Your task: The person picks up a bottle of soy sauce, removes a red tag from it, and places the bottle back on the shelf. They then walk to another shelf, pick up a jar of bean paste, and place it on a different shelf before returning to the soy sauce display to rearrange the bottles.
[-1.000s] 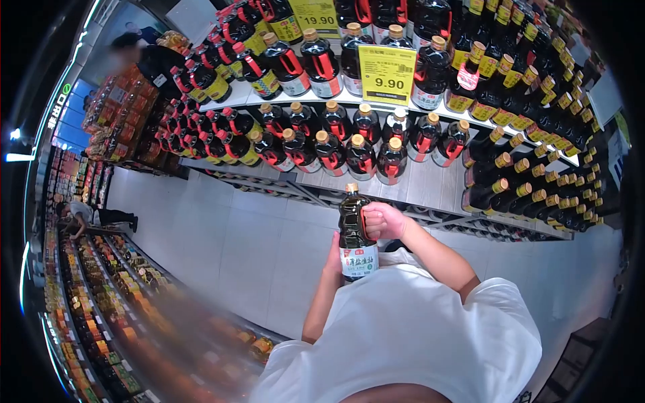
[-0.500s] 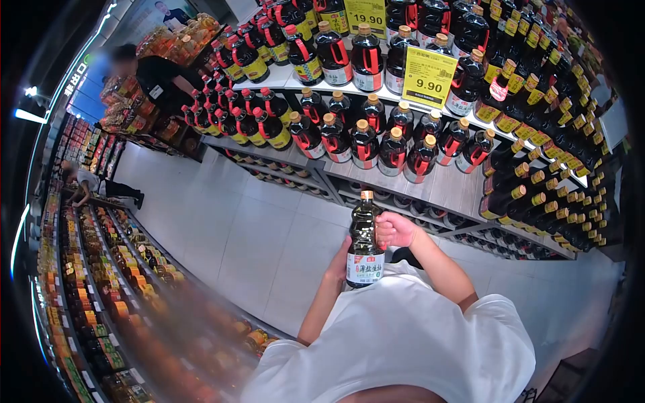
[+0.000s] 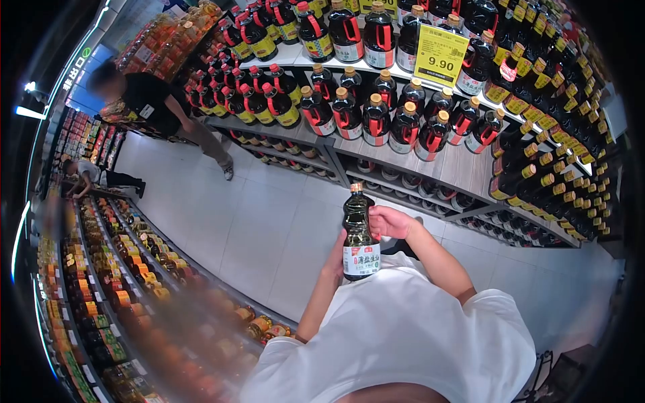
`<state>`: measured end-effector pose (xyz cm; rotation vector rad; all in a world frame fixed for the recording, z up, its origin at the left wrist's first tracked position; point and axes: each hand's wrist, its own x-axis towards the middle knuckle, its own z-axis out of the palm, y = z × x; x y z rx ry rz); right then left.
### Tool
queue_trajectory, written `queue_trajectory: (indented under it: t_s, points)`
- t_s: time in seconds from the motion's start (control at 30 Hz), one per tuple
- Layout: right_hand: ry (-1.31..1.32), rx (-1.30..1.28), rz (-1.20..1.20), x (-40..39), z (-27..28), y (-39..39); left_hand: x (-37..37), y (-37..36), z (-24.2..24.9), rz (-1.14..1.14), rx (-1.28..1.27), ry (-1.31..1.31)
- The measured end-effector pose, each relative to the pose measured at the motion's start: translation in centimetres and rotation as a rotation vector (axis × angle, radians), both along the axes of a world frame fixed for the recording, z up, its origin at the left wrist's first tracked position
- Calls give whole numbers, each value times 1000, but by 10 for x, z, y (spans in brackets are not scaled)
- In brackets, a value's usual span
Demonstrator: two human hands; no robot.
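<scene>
A dark soy sauce bottle [image 3: 361, 232] with an orange cap and a white label stands upright before my chest. My right hand [image 3: 392, 221] is closed at the handle on its right side, fingers partly behind the glass-like body. My left hand [image 3: 338, 254] supports the bottle from the left, its fingers mostly hidden behind the label. The label faces up toward me. Beyond the bottle, a wooden shelf [image 3: 457, 168] carries rows of similar bottles [image 3: 375, 121] with red handles.
A yellow price sign [image 3: 441, 56] reading 9.90 hangs above the display. Narrow bottles [image 3: 531, 168] line its right end. At left, a long shelf [image 3: 111, 282] of jars and bottles borders the tiled aisle [image 3: 255, 221]. One person [image 3: 151, 101] walks there; another [image 3: 94, 176] bends farther off.
The person in black has stepped out into the aisle. My view has shifted slightly, and the soy sauce bottle sits a little higher and farther left in it, still in both hands.
</scene>
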<state>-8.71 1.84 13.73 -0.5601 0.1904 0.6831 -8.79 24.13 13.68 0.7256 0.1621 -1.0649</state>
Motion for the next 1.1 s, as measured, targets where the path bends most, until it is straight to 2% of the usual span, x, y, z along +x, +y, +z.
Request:
queue_trajectory:
  t_s: [0.07,0.2,0.27,0.37,0.4,0.47,0.6,0.67,0.73,0.83,0.93,0.97,1.07,1.1]
  points:
    - [21,-103,-63,-2,-1,9,-3,9,-17,58,160,2]
    - [21,-198,-199,-8,-19,29,-1,16,-31,80,230,105]
    - [16,-287,-207,-10,-29,35,0,15,-35,131,155,133]
    - [77,-218,-295,-11,-39,39,4,15,-33,133,14,261]
    - [57,-236,-270,-13,-32,34,7,18,-46,127,-30,282]
    - [74,-276,-267,-12,-32,33,9,15,-37,139,-135,320]
    - [44,-400,-270,-12,-25,31,7,10,-18,41,-103,272]
    - [58,-477,-282,-13,-1,31,7,9,-22,43,-41,250]
    - [37,-542,-315,-14,13,32,8,8,-29,38,-50,255]
    - [-78,-690,-282,-11,30,36,10,5,-44,77,118,93]
    - [-230,-745,-322,-14,44,44,17,11,-72,107,181,-49]
    - [-297,-818,-237,-12,24,42,21,15,-78,92,148,-29]
    - [-392,-974,-261,-12,31,51,20,14,-48,62,1,34]
    - [-361,-1011,-269,-11,34,50,23,9,-42,45,-203,75]
